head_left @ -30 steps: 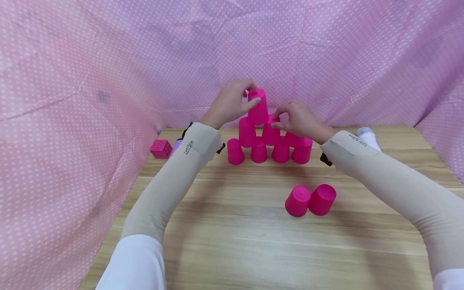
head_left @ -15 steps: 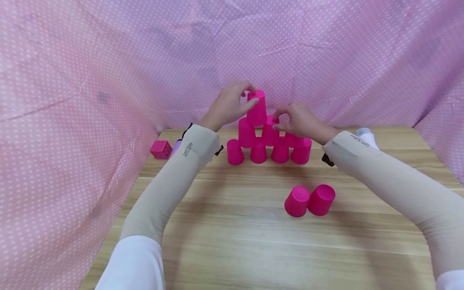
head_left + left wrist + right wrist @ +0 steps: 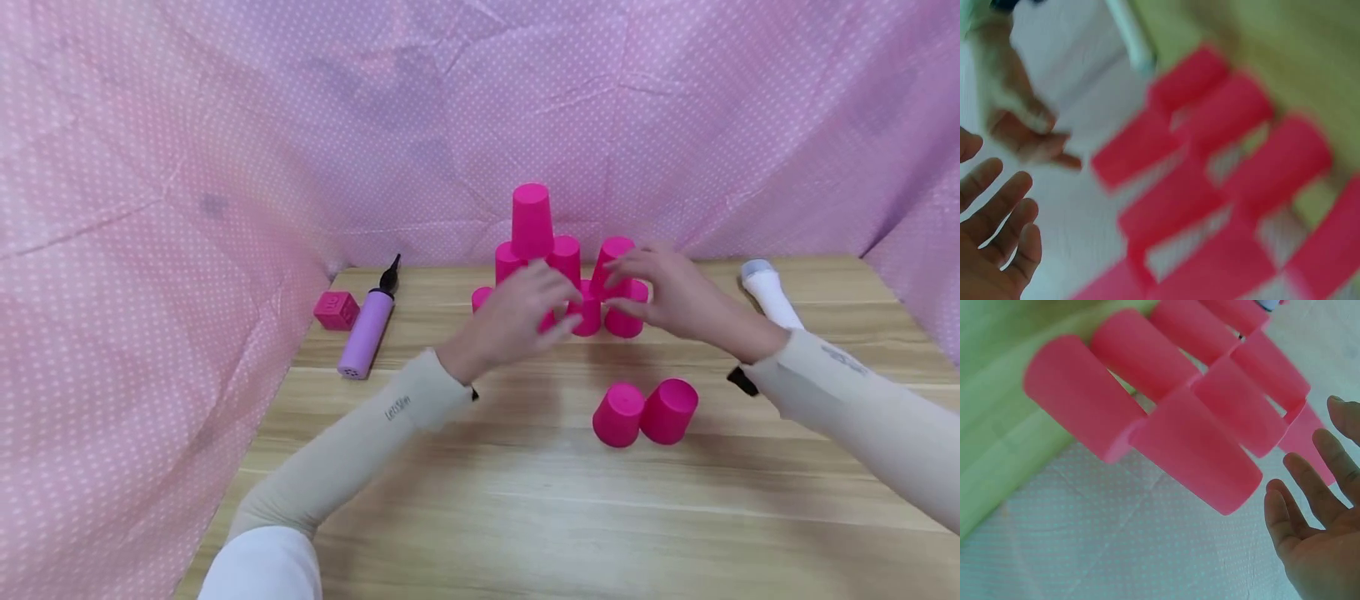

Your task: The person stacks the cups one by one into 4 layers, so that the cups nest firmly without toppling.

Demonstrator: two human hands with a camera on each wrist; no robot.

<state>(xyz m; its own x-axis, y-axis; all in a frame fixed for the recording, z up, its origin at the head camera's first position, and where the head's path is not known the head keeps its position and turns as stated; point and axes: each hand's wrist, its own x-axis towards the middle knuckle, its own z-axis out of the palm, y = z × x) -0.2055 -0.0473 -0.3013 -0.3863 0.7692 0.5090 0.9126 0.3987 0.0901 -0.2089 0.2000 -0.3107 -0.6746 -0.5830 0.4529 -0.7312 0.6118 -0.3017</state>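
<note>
Pink cups stand upside down in a stepped stack: several along the bottom, three in the middle row, and a single top cup (image 3: 532, 221) over the left two of those. My left hand (image 3: 513, 321) is in front of the stack with fingers spread, hiding part of the lower cups. Beside the right-hand middle cup (image 3: 615, 254) is my right hand (image 3: 667, 292), fingers loosely bent. In the right wrist view that hand (image 3: 1322, 519) is apart from the nearest middle cup (image 3: 1197, 450). Neither hand holds anything.
Two more pink cups (image 3: 618, 415) stand side by side nearer on the wooden table (image 3: 480, 517). A pink block (image 3: 337, 310) and a purple hand pump (image 3: 367, 333) lie at left. A white object with a grey end (image 3: 772, 292) lies at right. Dotted cloth (image 3: 450, 125) hangs behind.
My left hand has let go of the top cup and come down toward me. The right hand has moved right, away from the middle cups. The top cup stays in place.
</note>
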